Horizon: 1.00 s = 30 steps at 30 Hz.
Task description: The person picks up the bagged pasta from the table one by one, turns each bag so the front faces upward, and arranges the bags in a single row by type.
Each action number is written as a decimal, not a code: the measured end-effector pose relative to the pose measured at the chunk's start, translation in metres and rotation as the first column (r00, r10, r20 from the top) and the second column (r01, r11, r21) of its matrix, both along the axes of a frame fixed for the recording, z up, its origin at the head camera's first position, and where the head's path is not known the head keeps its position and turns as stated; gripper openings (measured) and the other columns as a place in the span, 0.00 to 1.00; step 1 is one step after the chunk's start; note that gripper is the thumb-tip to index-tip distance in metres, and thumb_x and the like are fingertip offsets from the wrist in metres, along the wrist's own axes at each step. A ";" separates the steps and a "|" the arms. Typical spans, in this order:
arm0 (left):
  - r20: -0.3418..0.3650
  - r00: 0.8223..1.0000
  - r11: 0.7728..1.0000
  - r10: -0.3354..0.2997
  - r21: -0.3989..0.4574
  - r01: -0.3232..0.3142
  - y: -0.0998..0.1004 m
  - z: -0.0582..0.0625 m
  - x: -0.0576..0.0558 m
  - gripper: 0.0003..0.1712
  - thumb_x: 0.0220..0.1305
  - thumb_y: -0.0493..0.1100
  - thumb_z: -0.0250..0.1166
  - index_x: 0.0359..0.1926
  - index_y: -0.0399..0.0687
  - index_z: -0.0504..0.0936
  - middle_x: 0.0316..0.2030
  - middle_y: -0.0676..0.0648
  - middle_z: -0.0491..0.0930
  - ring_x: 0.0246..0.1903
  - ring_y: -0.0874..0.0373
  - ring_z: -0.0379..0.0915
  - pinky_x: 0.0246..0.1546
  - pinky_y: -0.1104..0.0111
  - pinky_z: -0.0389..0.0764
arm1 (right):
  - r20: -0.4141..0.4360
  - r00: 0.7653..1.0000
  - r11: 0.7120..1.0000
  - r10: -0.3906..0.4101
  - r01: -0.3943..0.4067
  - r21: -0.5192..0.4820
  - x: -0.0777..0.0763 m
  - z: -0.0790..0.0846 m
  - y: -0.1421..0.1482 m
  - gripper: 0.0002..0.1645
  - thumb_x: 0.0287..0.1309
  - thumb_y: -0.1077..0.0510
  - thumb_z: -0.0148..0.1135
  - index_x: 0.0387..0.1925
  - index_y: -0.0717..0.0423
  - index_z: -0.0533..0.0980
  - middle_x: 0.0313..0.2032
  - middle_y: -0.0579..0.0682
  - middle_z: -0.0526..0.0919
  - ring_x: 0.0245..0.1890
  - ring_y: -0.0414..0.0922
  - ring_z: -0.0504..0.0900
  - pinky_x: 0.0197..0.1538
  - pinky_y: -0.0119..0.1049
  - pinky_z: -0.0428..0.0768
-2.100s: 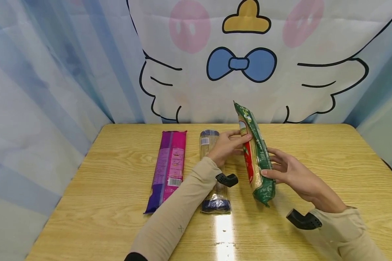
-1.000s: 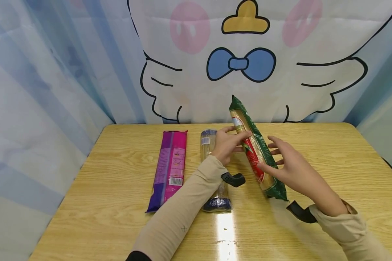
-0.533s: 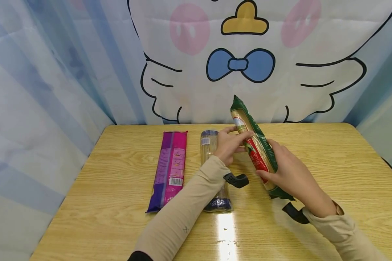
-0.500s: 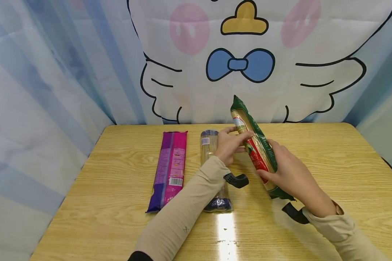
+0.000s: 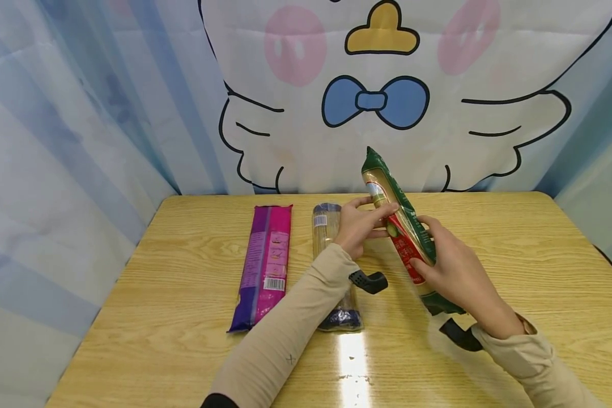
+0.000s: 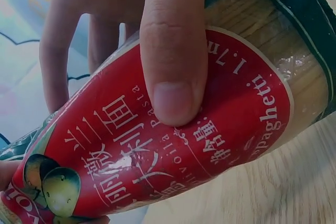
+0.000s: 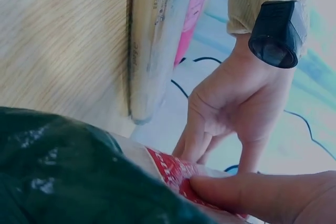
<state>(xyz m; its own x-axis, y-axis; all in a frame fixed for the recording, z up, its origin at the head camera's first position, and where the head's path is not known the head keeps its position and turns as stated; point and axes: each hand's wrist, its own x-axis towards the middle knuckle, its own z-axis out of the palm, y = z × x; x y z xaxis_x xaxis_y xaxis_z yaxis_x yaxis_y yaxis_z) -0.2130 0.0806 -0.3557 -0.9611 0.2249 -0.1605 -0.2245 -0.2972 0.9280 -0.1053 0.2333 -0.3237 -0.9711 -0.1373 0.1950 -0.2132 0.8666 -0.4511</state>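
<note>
A green-ended spaghetti packet [image 5: 402, 241] with a red label is held tilted above the table, its top end leaning away to the left. My left hand [image 5: 357, 228] pinches its upper part, thumb across the front and fingers behind. Lower down, my right hand [image 5: 456, 266] grips the packet, thumb on the red label and fingers round the far side. In the left wrist view, the right thumb [image 6: 176, 77] presses on the printed label [image 6: 121, 145]. The right wrist view has the packet's green end [image 7: 79, 171] up close, with the left hand [image 7: 236, 98] beyond.
A pink and purple packet [image 5: 265, 255] lies at the left on the wooden table [image 5: 148, 317]. Beside it lies a clear packet with dark blue ends [image 5: 340, 318], partly hidden under the left arm. A printed curtain [image 5: 296, 141] hangs behind the table's far edge.
The spaghetti packet has turned so its red label faces up more, and its lower end has swung right. My right fingers came off its side, then closed round it again.
</note>
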 end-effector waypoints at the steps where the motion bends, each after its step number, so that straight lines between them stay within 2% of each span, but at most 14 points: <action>1: -0.004 1.000 1.000 -0.003 0.001 0.003 0.000 0.000 0.000 0.32 0.55 0.44 0.76 0.59 0.46 0.74 0.35 0.42 0.86 0.37 0.44 0.87 0.33 0.59 0.89 | 0.001 1.000 1.000 -0.003 0.003 -0.008 0.000 0.000 0.000 0.46 0.55 0.64 0.69 0.71 0.66 0.56 0.53 0.72 0.75 0.42 0.62 0.82 0.32 0.52 0.83; 7: -0.051 0.998 0.999 -0.049 -0.008 0.048 -0.003 0.001 0.000 0.32 0.57 0.45 0.75 0.61 0.47 0.73 0.38 0.41 0.87 0.40 0.40 0.86 0.36 0.58 0.89 | 0.038 0.999 0.996 -0.004 0.008 -0.094 -0.001 0.000 0.001 0.46 0.57 0.65 0.68 0.71 0.66 0.55 0.55 0.74 0.75 0.46 0.66 0.80 0.37 0.56 0.85; 11: -0.089 0.991 0.995 -0.100 -0.032 0.098 -0.007 0.001 -0.002 0.33 0.59 0.47 0.73 0.64 0.47 0.72 0.41 0.41 0.87 0.42 0.41 0.85 0.40 0.56 0.88 | 0.112 0.994 0.983 0.001 0.020 -0.181 -0.002 0.002 0.004 0.46 0.61 0.64 0.67 0.72 0.65 0.51 0.58 0.75 0.71 0.52 0.70 0.76 0.43 0.62 0.84; 14: -0.106 0.985 0.990 -0.138 -0.019 0.137 -0.012 0.000 -0.004 0.31 0.61 0.46 0.72 0.63 0.48 0.74 0.43 0.41 0.87 0.42 0.42 0.86 0.42 0.56 0.88 | 0.157 0.988 0.969 0.006 0.033 -0.245 -0.002 0.003 0.006 0.46 0.63 0.64 0.65 0.73 0.65 0.48 0.60 0.76 0.68 0.56 0.72 0.73 0.46 0.64 0.83; 20: -0.134 0.978 0.984 -0.163 0.052 0.171 -0.020 -0.003 -0.007 0.23 0.63 0.38 0.69 0.59 0.44 0.78 0.46 0.38 0.85 0.41 0.45 0.86 0.43 0.57 0.88 | 0.178 0.983 0.920 0.040 0.033 -0.391 0.000 0.007 0.011 0.44 0.64 0.68 0.62 0.73 0.64 0.48 0.62 0.76 0.65 0.61 0.75 0.68 0.54 0.69 0.77; 23: -0.100 0.982 0.984 -0.162 0.063 0.169 -0.023 -0.006 -0.007 0.21 0.63 0.39 0.70 0.57 0.45 0.79 0.46 0.41 0.85 0.38 0.52 0.86 0.46 0.57 0.87 | 0.218 0.974 0.887 0.058 0.051 -0.460 0.000 0.008 0.012 0.45 0.65 0.67 0.61 0.74 0.63 0.47 0.64 0.76 0.64 0.64 0.75 0.64 0.58 0.71 0.72; 25: -0.063 0.983 0.981 -0.171 0.080 0.176 -0.024 -0.007 -0.006 0.21 0.63 0.39 0.70 0.57 0.47 0.80 0.46 0.42 0.85 0.38 0.54 0.85 0.49 0.56 0.86 | 0.250 0.966 0.863 0.068 0.069 -0.501 0.000 0.008 0.013 0.45 0.65 0.67 0.61 0.75 0.61 0.47 0.65 0.76 0.64 0.66 0.74 0.63 0.60 0.70 0.71; 27: -0.035 0.981 0.976 -0.190 0.106 0.192 -0.025 -0.008 -0.005 0.22 0.64 0.39 0.70 0.58 0.47 0.80 0.47 0.42 0.84 0.40 0.52 0.85 0.54 0.54 0.83 | 0.270 0.960 0.842 0.079 0.081 -0.534 -0.001 0.008 0.013 0.45 0.66 0.66 0.60 0.75 0.60 0.46 0.65 0.75 0.65 0.66 0.73 0.64 0.59 0.67 0.75; 30: -0.028 0.971 0.963 -0.239 0.121 0.240 -0.026 -0.010 -0.004 0.23 0.65 0.40 0.68 0.61 0.45 0.78 0.50 0.41 0.83 0.47 0.49 0.84 0.57 0.53 0.81 | 0.282 0.955 0.822 0.094 0.086 -0.563 -0.002 0.008 0.014 0.46 0.66 0.65 0.61 0.75 0.60 0.46 0.65 0.73 0.66 0.66 0.70 0.67 0.56 0.55 0.80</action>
<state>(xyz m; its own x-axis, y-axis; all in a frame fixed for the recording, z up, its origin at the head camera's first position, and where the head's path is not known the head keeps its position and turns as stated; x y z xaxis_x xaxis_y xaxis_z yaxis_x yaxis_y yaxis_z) -0.2167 0.0543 -0.3662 -0.8784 0.4661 -0.1056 -0.2915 -0.3476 0.8912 -0.1072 0.2471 -0.3155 -0.9945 -0.0946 -0.0454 -0.0008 0.4392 -0.8984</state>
